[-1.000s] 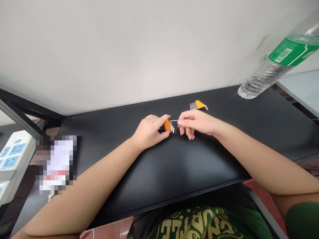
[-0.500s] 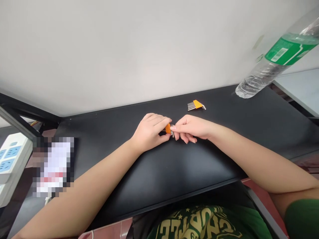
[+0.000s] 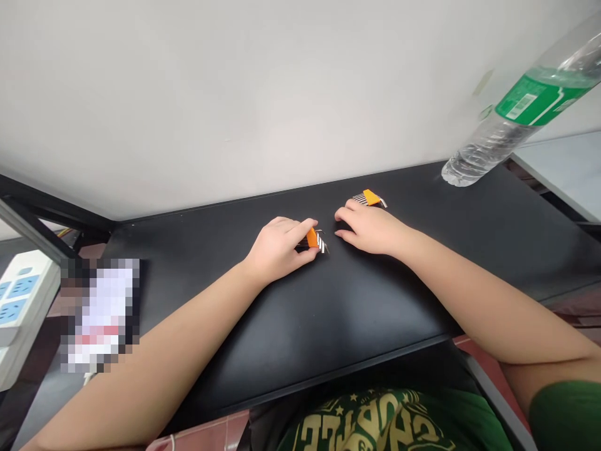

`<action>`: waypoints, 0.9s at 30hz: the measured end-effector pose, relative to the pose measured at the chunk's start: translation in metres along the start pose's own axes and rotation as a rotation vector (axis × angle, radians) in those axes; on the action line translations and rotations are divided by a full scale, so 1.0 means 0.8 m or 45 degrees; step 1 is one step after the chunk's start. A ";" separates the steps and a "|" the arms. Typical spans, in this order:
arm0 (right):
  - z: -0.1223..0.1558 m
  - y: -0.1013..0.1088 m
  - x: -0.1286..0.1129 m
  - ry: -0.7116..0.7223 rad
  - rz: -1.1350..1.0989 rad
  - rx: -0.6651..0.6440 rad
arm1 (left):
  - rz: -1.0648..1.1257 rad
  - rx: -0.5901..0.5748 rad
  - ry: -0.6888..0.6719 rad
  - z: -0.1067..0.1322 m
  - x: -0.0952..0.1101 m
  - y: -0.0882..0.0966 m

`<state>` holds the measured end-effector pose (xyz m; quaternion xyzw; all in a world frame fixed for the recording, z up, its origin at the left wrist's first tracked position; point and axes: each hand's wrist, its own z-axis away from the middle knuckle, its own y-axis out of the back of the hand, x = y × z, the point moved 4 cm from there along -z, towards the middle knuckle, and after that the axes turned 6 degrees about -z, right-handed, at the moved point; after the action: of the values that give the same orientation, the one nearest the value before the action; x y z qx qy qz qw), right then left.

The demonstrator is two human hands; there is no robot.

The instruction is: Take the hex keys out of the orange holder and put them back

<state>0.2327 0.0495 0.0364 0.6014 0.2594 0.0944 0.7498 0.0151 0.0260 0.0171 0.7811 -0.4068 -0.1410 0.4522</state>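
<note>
My left hand [image 3: 283,248] grips a hex key set [image 3: 312,238] by its orange holder, thumb on one side and fingers on the other. The short bent ends of the silver keys stick out to the right; the long ends are mostly hidden under the hand. To the right of it, my right hand [image 3: 364,227] is open and holds nothing, fingers curved and apart from the set. Just behind my right hand lies a second hex key set [image 3: 372,197] with an orange holder, its left end partly covered by the fingers.
Both hands are over a black table [image 3: 300,326] set against a pale wall. A large clear bottle with a green label [image 3: 539,100] stands at the back right. On the left are a pixelated flat item [image 3: 103,313] and a white power strip [image 3: 21,307].
My right hand has let go of the keys' bent ends and moved up and right, its fingers opening. My left hand keeps the held set, shifted slightly left.
</note>
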 end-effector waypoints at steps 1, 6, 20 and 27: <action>-0.001 -0.003 -0.003 0.018 0.049 -0.013 | 0.000 -0.003 -0.003 0.000 0.000 0.000; -0.004 -0.008 -0.015 0.064 0.210 -0.077 | 0.002 0.004 -0.020 -0.001 0.001 -0.001; 0.009 0.001 -0.022 -0.098 0.351 -0.268 | 0.016 -0.022 -0.030 0.001 0.000 -0.004; 0.004 0.003 -0.022 0.023 0.332 -0.085 | 0.018 -0.013 -0.037 0.000 0.000 -0.002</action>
<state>0.2198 0.0389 0.0440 0.6037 0.1825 0.2052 0.7484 0.0162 0.0261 0.0158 0.7739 -0.4181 -0.1512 0.4510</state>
